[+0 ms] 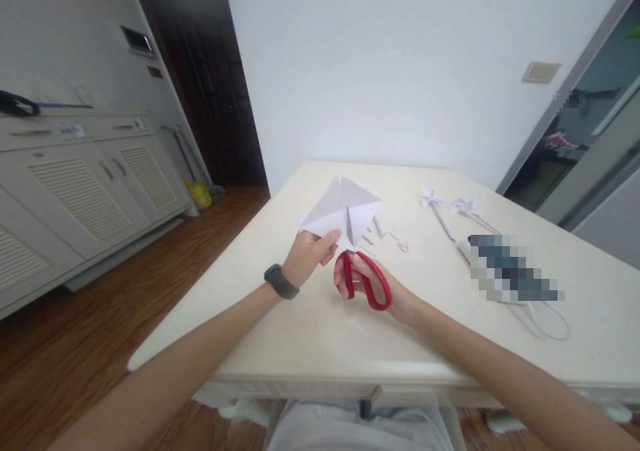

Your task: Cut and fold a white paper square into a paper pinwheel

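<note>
A: Where's the paper (325, 207)?

B: Up in the left hand (309, 254), a square turned corner-up. The thumb lies on top near the lower edge, pinching it against the fingers beneath.

A: And the right hand (397, 291)?

B: Its fingers are curled through the red loops of the scissors (349, 274). The blades reach the paper's near corner, right of the left thumb; I can't tell how deep they bite.

A: How far along is the cutting?

B: Partway, I'd judge. The far corner seems slit, and a flap stands up by the near one. Whether the side corners are cut, I can't tell. None look folded in, and I see no stick fixed to it.

A: Anything finished?

B: Two pinwheels (430, 198) seem so, lying with their sticks beyond the right hand and to its right. Closer, just past that hand, are a paper tube (379, 225) and thin scraps (403, 245). Right of it lies a blurred-out thing with a white cord (563, 324).

A: The surface?

B: A cream table (325, 344) beneath both hands, running up to a white wall (400, 71) ahead.

A: The room?

B: Well left of the left hand, a louvred cabinet (75, 154), a dark door (200, 71) and wood floor (235, 214). Far right of the right hand, a wall switch (541, 72).
</note>
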A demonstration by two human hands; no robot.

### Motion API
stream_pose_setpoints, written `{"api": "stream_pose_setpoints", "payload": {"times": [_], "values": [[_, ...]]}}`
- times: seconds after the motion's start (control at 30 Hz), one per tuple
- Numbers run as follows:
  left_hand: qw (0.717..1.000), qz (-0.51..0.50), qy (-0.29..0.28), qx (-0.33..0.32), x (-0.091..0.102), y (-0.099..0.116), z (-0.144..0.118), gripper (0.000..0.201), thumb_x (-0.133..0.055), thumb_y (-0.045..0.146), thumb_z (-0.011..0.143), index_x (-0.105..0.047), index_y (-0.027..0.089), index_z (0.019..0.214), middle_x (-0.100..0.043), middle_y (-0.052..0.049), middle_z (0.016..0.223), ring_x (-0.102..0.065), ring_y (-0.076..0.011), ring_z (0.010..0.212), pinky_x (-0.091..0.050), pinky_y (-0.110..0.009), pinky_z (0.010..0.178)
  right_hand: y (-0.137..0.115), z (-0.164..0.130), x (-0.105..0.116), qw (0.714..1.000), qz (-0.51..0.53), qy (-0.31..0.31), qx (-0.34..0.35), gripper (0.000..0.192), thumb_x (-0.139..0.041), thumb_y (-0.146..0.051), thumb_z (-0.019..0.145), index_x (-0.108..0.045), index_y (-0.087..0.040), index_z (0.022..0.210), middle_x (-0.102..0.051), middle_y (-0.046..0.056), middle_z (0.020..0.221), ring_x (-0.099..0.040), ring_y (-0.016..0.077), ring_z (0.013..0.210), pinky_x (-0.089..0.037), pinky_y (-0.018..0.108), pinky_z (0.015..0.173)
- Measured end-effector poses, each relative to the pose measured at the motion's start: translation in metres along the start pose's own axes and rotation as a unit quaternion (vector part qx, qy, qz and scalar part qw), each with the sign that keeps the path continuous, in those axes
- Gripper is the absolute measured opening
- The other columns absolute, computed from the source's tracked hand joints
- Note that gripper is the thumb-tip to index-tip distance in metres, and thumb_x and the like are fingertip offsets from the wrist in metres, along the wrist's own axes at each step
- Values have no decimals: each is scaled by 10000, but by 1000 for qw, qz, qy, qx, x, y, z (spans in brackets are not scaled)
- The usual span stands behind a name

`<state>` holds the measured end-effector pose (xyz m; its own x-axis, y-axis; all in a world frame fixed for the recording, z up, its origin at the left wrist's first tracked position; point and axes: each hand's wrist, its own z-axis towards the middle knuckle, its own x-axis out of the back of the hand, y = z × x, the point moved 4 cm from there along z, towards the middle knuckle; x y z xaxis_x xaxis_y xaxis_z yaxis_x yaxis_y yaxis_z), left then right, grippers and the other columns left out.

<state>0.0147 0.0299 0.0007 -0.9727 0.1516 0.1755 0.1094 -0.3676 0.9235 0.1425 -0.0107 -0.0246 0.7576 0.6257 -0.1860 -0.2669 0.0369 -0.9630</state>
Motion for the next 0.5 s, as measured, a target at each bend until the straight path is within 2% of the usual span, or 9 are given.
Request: {"api": "stream_pose_setpoints", "payload": {"times": [0.5], "values": [[1000,2,-4,3,-2,3,-1,410,-480,304,819,-324,187,458,-309,66,385,-326,-64,382,-271,-241,426,-1,-1,-2,1000,2,8,-23,334,-380,-427,921,-583,-165,884,-584,27,712,-494,117,602,-383,261,607]]}}
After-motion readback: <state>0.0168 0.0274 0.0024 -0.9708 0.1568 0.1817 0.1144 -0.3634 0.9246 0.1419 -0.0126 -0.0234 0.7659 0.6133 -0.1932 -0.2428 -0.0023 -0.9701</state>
